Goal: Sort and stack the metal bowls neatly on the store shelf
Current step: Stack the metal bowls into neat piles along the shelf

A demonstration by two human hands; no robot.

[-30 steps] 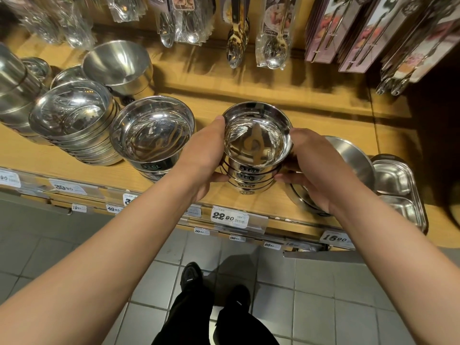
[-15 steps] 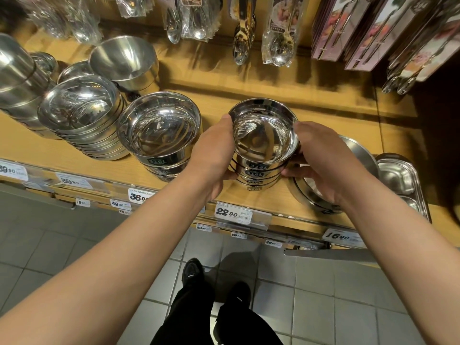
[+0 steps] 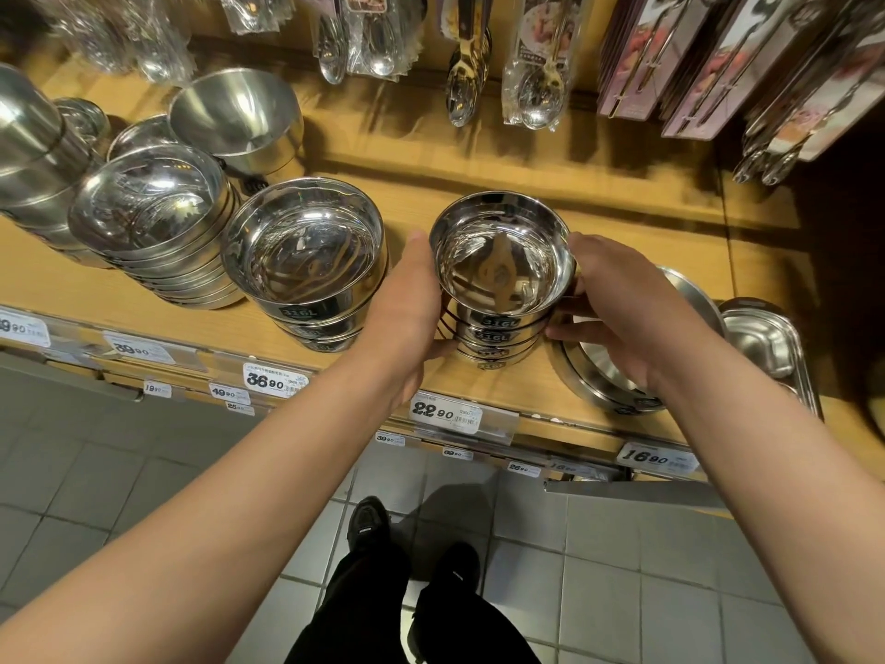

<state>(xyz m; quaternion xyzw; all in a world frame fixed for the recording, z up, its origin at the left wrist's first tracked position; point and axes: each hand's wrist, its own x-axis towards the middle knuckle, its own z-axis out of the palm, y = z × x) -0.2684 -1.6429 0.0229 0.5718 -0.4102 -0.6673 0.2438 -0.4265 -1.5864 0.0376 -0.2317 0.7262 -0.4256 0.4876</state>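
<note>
On the far left of the store shelf (image 3: 622,242), a leaning stack of wide bowls (image 3: 153,222) slumps against its neighbours. Next to it stands a taller stack of bowls (image 3: 306,261). The left hand (image 3: 407,309) curls round the small bowl stack (image 3: 500,280) near the shelf's front edge, fingers wrapped behind and thumb low; the right hand (image 3: 618,309) cups the opposite side, fingers bent round it. Beyond sit a shallow pan (image 3: 689,299) and a divided tray (image 3: 761,337). The polished stack could slip or tip forward off the edge if the hold loosens unevenly.
</note>
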